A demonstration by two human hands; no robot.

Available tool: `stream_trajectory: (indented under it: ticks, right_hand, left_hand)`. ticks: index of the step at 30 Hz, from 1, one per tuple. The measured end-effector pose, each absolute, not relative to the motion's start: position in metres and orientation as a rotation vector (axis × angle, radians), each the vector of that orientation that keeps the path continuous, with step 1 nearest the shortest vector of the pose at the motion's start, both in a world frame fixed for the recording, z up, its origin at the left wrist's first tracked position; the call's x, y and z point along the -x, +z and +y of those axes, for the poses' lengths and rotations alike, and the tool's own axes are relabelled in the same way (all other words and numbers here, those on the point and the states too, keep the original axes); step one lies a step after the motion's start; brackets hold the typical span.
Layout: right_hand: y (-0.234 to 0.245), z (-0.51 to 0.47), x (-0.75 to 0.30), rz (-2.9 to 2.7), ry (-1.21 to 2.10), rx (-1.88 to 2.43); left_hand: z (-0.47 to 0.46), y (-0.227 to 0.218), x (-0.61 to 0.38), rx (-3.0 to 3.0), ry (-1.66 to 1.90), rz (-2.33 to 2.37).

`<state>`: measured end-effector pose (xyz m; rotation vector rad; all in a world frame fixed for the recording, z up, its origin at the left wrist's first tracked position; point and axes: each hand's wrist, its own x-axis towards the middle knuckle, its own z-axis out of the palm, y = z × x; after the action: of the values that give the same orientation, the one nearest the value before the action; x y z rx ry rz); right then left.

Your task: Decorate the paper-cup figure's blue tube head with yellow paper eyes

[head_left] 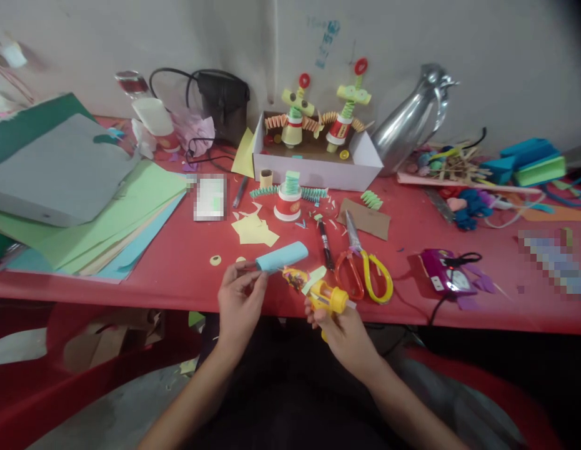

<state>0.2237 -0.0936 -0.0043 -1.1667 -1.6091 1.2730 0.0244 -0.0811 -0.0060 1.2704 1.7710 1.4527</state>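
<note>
My left hand (242, 299) pinches one end of a light blue paper tube (283, 256) just above the table's front edge. In my right hand (342, 331) is a yellow hot glue gun (321, 292), its nozzle pointing left, close to the tube; I cannot tell whether they touch. Behind the tube stands a red-and-white paper cup (288, 205) with green folded-paper arms and neck. A small round paper eye (215, 260) lies left of my left hand. Right of the tube are a black marker (325, 244) and scissors (353, 232) with red and yellow handles.
At the back, a white box (313, 170) holds two finished-looking paper cup figures. A metal jug (412, 119) leans beside it. Coloured paper sheets (163, 187) pile up at left. A purple power socket (445, 273) with a plugged cord sits at right. Yellow paper scraps (253, 230) lie mid-table.
</note>
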Motion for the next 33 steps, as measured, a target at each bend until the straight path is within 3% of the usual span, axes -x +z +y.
stream_trajectory:
  ticks: [33]
  right_hand:
    - [0.014, -0.088, -0.216, -1.805, 0.958, 1.343]
  left_hand:
    - [-0.082, -0.015, -0.021, -1.221, 1.438, 1.748]
